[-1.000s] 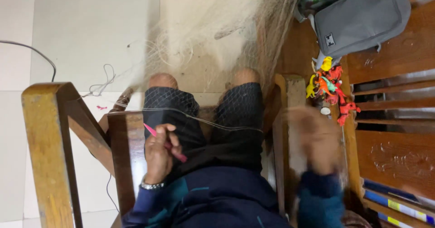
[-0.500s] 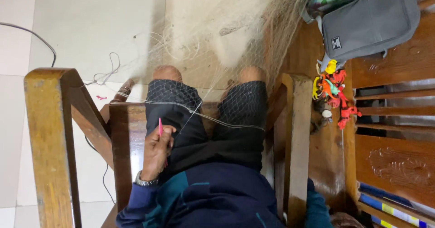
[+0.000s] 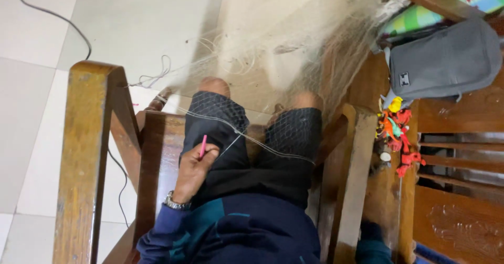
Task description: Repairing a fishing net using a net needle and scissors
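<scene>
The setting is a room with a pale tiled floor [image 3: 47, 28], seen from above a person seated in a wooden armchair [image 3: 86, 154]. A fine, pale fishing net [image 3: 294, 38] spreads from the knees outward across the floor and up toward the wooden bench [image 3: 462, 138] on the right, with a strand of it running across both thighs. The left hand [image 3: 193, 170] rests on the left thigh, fingers closed around a pink netting needle [image 3: 202, 146]. The needle's long axis points up and away from the body, toward the net strand just beyond its tip. The left hand is the nearer hand to the net. The right hand is out of view, so its state cannot be told. A grey bag [image 3: 443, 64] lies on the bench, with a cluster of small coloured toys [image 3: 399, 135] below it.
</scene>
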